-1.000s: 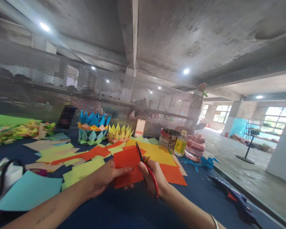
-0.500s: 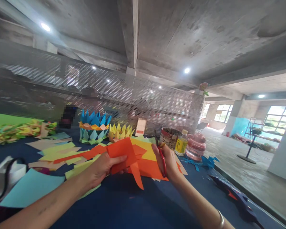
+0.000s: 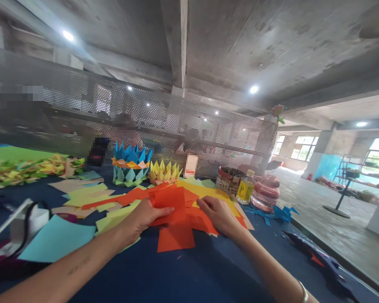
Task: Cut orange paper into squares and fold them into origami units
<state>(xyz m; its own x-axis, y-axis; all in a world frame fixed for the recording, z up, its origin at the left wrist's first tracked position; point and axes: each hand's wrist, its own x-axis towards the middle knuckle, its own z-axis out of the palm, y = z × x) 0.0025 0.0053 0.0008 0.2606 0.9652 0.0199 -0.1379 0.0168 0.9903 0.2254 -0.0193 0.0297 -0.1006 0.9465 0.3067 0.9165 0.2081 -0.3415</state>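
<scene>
My left hand point(image 3: 148, 214) pinches a folded piece of orange paper point(image 3: 169, 200), thumb on top. Just below it shows a squarish orange sheet point(image 3: 176, 240); I cannot tell whether it joins the held piece. My right hand point(image 3: 219, 214) is to the right, over more orange paper point(image 3: 202, 221) and yellow paper point(image 3: 219, 191), its fingers curled in. Whatever those fingers hold, if anything, is hidden; no scissors show in the view.
Behind the paper stand a blue folded-paper ring point(image 3: 132, 158) and a yellow one point(image 3: 166, 170). At right are a basket point(image 3: 229, 181), a bottle point(image 3: 245, 191), a pink-lidded jar point(image 3: 265, 193), blue scraps point(image 3: 281, 213) and a dark glue gun point(image 3: 322, 263). A light-blue sheet point(image 3: 58, 240) lies left.
The red-handled scissors seen upright in my right hand are out of sight, and its fingers have curled. The narrow orange flap below my left hand has given way to a squarish sheet.
</scene>
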